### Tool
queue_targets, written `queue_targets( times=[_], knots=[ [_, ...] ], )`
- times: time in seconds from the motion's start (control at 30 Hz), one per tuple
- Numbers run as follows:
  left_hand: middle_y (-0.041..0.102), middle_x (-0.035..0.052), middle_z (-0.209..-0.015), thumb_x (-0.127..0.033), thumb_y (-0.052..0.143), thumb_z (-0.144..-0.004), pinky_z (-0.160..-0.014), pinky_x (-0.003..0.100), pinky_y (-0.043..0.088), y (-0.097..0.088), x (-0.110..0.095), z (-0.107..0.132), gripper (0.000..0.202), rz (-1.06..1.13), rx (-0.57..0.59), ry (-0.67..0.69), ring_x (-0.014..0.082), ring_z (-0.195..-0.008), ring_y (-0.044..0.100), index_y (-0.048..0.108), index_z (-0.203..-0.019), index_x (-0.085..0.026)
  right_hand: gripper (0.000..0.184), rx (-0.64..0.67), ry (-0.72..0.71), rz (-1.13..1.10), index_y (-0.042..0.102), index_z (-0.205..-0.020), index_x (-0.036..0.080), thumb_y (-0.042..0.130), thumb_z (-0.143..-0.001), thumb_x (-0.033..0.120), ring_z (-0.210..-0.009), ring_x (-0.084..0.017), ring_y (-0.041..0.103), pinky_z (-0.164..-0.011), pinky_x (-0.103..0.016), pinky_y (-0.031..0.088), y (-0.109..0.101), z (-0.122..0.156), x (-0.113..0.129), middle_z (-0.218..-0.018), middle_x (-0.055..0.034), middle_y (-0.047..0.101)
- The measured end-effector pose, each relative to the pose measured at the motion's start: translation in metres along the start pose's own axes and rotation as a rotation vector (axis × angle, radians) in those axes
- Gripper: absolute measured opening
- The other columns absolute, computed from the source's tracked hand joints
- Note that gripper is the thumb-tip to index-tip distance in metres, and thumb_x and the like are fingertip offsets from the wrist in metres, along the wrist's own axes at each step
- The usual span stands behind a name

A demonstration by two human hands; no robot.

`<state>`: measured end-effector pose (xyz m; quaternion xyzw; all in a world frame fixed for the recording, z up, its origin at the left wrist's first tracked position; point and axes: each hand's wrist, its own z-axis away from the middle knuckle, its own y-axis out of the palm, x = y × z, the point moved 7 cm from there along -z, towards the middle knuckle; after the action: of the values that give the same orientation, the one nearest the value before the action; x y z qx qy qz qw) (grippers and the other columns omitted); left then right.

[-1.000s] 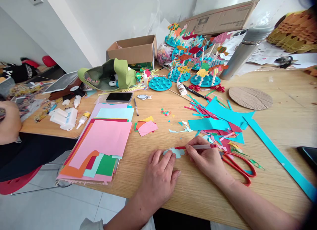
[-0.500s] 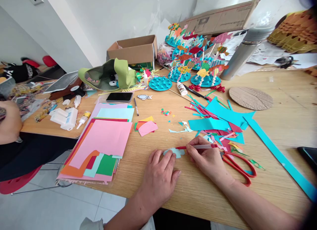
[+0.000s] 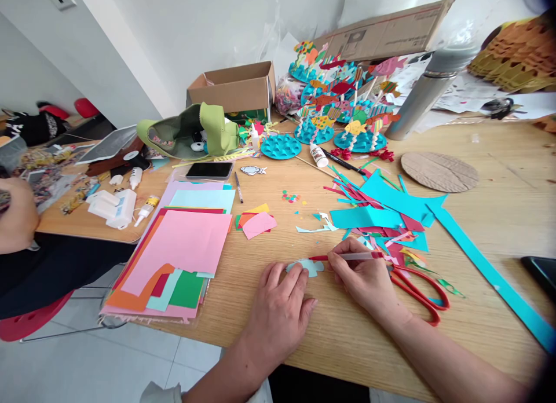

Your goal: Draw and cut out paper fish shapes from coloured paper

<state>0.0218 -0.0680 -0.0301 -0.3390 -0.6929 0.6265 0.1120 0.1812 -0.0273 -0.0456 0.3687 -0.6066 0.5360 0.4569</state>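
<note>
I see the right hand (image 3: 365,279) grasping one red pen (image 3: 354,256), tip slightly further right than a second ago. The left hand (image 3: 280,304), fingers flat and unclenched, partly hides one pale-blue paper piece (image 3: 311,268) on the worktop (image 3: 347,339). Beside the right wrist lie one pair of scissors (image 3: 408,285), blades hidden.

The bare left hand (image 3: 280,304), low centre of the frame, lies palm down, fingers forward, thumb spread. The bare right hand (image 3: 362,281), right of centre, pinches; its bare forearm (image 3: 452,354) slants toward the lower right corner.
</note>
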Motion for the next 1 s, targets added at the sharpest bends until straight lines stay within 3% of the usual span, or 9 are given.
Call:
queue_targets(
  times=[0.4,1.0],
  knots=[
    [0.054,0.009,-0.132,-0.034,0.046,-0.093,-0.104,0.048,0.037,-0.0001,0.0002,0.0002,0.041,0.005,0.002,-0.002,0.0275,-0.117,0.046,0.051,-0.13,-0.016,0.02,0.001,0.011,-0.026,0.052,-0.068,0.022,0.06,-0.082,0.033,-0.04,-0.012,0.047,-0.037,-0.024,0.035,0.0002,0.0005,0.0023,-0.052,0.0029,0.055],
    [0.054,0.0088,-0.133,-0.035,0.046,-0.093,-0.104,0.048,0.037,0.0002,0.0001,0.0003,0.042,0.007,0.003,-0.003,0.0283,-0.118,0.045,0.051,-0.129,-0.015,0.017,0.085,0.002,-0.022,0.055,-0.072,0.02,0.06,-0.083,0.032,-0.048,-0.012,0.05,-0.043,-0.024,0.039,0.0064,0.0008,0.001,-0.064,0.0003,0.058]
  ],
)
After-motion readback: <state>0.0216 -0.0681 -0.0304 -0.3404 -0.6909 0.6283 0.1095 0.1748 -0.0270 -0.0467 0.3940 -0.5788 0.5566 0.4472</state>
